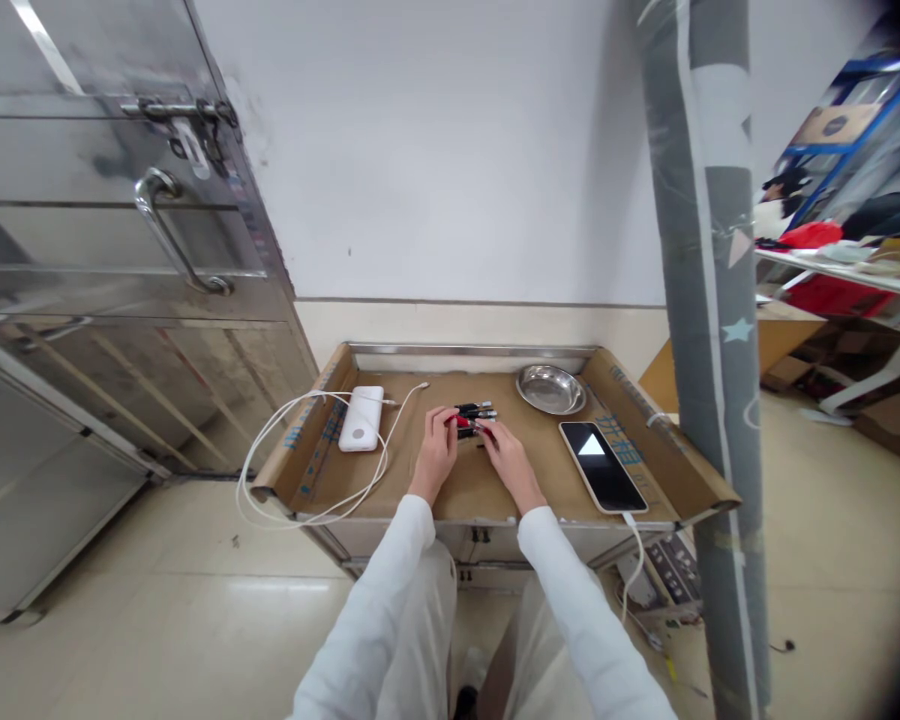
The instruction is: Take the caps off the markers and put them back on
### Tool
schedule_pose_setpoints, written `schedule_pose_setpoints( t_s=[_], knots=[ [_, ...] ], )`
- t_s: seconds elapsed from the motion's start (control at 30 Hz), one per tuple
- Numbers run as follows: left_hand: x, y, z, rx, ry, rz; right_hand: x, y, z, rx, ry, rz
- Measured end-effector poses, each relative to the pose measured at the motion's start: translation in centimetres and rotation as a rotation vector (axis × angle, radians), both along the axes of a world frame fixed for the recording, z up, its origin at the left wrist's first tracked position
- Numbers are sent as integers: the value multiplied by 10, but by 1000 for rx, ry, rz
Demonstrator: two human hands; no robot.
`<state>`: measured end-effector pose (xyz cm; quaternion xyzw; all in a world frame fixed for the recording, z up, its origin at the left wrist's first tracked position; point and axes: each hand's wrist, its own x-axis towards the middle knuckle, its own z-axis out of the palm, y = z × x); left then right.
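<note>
A small, slim red pen-like piece [462, 422] spans the gap between my two hands over the cardboard-lined tabletop. My left hand [438, 446] has its fingers pinched on the left end of it. At its other end, which looks darker, the fingers of my right hand [507, 452] are closed. Just behind and under it lie several black pen-like sticks [475, 407] with pale or silvery ends, partly covered by my fingers. Their exact kind is too small to make out.
On the left lie a white power bank [361, 418] and a looped white cable [375, 478]. A round metal dish [551, 390] stands at the back right, with a plugged-in phone [602, 468] before it. A wrapped grey pillar [720, 300] rises beside the table's right edge.
</note>
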<state>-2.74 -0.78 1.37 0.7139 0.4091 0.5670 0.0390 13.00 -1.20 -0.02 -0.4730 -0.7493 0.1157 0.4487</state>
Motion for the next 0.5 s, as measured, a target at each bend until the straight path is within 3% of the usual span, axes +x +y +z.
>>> schedule_pose_setpoints(
  t_s=[0.2,0.5],
  knots=[
    [-1,-1,3,6,-38,45,-1,-1,2,0,-7,-46],
    [-1,-1,3,-43,-25,-47,0,1,-1,13,-17,-187]
  ],
)
